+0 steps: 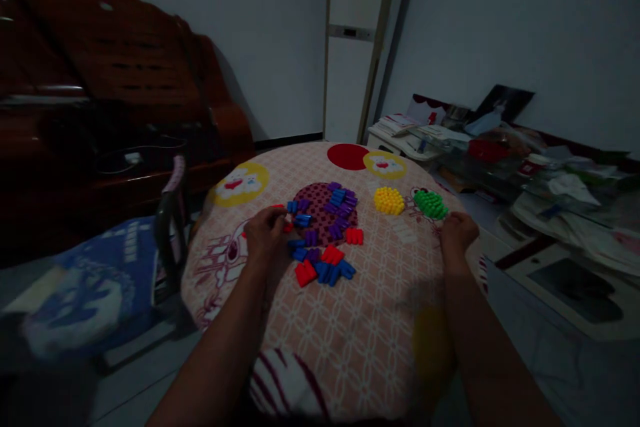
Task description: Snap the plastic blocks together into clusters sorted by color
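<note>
My left hand [264, 230] is at the left of the table, closed with thumb and fingertips together. Red plastic blocks [289, 227] show around its fingers; whether one is in its grip is hidden. Just right of it lie loose blue blocks [303, 220] and purple blocks [344, 208]. Nearer to me, a red block [306, 273] lies beside more blue ones. My right hand [459, 232] has its fingers curled at the table's right side, right beside a cluster of green blocks [430, 204]. What it holds, if anything, cannot be made out. A yellow cluster [389, 201] sits left of the green one.
A patterned cloth covers the round table [345, 340]. On the left stand a chair with a blue cover [115, 280] and a wooden sofa [125, 73]. A cluttered glass-topped cabinet [505, 160] is on the right, and a tall white unit [350, 80] stands behind.
</note>
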`<action>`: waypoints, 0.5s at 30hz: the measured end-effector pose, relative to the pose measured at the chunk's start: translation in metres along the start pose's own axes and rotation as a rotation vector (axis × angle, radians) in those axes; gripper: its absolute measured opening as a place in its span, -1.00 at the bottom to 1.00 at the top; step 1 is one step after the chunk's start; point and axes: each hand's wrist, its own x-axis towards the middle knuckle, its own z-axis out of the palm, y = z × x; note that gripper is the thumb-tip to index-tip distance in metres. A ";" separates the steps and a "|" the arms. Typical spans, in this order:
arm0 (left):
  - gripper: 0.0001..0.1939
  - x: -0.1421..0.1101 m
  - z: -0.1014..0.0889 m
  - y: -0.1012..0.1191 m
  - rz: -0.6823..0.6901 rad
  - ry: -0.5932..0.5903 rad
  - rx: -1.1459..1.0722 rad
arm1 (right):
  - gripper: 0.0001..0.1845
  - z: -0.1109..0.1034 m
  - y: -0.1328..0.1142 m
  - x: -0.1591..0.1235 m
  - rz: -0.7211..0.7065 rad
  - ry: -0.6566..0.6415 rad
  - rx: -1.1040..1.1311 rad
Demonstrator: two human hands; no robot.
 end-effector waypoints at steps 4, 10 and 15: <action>-0.72 0.006 -0.008 -0.005 -0.007 0.100 0.073 | -0.66 0.005 -0.033 -0.027 -0.101 0.013 0.049; -0.67 0.016 -0.026 -0.026 -0.167 0.238 0.180 | -0.68 0.020 -0.084 -0.083 -0.458 -0.287 0.176; -0.58 0.017 -0.030 -0.037 -0.286 -0.046 0.362 | -0.65 0.028 -0.091 -0.101 -0.600 -0.413 0.181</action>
